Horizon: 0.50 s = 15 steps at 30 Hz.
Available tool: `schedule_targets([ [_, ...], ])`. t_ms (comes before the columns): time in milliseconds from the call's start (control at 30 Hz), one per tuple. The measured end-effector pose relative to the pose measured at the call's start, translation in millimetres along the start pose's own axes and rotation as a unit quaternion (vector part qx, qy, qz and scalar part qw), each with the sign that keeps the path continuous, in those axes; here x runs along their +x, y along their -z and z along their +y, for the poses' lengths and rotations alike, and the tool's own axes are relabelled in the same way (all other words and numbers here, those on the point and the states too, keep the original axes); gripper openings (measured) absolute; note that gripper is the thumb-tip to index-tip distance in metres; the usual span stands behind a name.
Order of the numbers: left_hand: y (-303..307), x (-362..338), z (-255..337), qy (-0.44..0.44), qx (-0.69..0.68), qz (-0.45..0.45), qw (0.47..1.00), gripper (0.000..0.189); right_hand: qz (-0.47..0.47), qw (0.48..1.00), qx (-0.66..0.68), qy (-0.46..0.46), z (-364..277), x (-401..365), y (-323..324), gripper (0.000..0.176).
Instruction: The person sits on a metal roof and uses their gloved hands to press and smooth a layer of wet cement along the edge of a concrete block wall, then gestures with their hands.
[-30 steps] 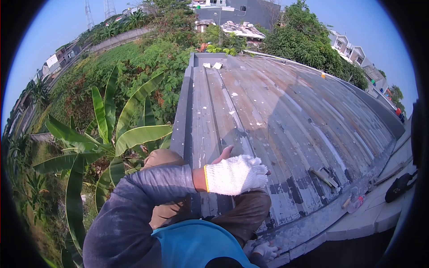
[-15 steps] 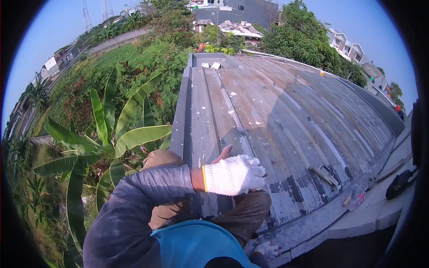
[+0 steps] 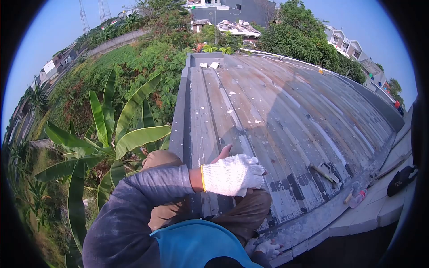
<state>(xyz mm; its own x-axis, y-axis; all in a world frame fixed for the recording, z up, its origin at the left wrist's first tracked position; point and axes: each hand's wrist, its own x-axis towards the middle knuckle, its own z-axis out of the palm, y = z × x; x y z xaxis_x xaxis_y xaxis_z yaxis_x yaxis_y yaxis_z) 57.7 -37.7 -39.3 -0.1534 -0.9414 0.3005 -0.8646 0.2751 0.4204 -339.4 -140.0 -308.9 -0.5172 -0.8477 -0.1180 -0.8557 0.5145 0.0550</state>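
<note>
My left hand [image 3: 234, 175] wears a white knit glove with a yellow cuff edge. It lies across my bent knee [image 3: 248, 210], with the bare thumb pointing up and the fingers draped forward, holding nothing that I can see. At the bottom, my right hand [image 3: 269, 249], also in a white glove, rests on the pale ledge beside the roof with its fingers apart. Past the knee stretches the ribbed metal roof [image 3: 268, 129], grey with rust stains and dark peeled patches.
A tool with a pale handle [image 3: 322, 172] lies on the roof to the right. Near the ledge [image 3: 344, 228] are a clear plastic bottle [image 3: 356, 200] and a black item [image 3: 401, 181]. White chips dot the roof. Left of the parapet [image 3: 179, 111], a banana plant [image 3: 107, 138] grows below.
The view has shifted very slightly. Both hands keep the same places, the left on the knee and the right on the ledge.
</note>
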Motion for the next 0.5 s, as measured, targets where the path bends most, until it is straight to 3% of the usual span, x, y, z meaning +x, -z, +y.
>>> schedule_targets([
  [167, 0.2, 1.1, 0.4, 0.004, 0.015, -0.009, 1.0, 0.047, 0.032, 0.999, -0.009, 0.006, 2.5, 9.9, -19.5, 0.081],
  [500, 0.0, 3.4, 1.5, 0.018, 0.04, -0.033, 0.998, 0.056, 0.005, 1.0, -0.019, 0.004, 1.0, 5.0, -4.9, 0.079],
])
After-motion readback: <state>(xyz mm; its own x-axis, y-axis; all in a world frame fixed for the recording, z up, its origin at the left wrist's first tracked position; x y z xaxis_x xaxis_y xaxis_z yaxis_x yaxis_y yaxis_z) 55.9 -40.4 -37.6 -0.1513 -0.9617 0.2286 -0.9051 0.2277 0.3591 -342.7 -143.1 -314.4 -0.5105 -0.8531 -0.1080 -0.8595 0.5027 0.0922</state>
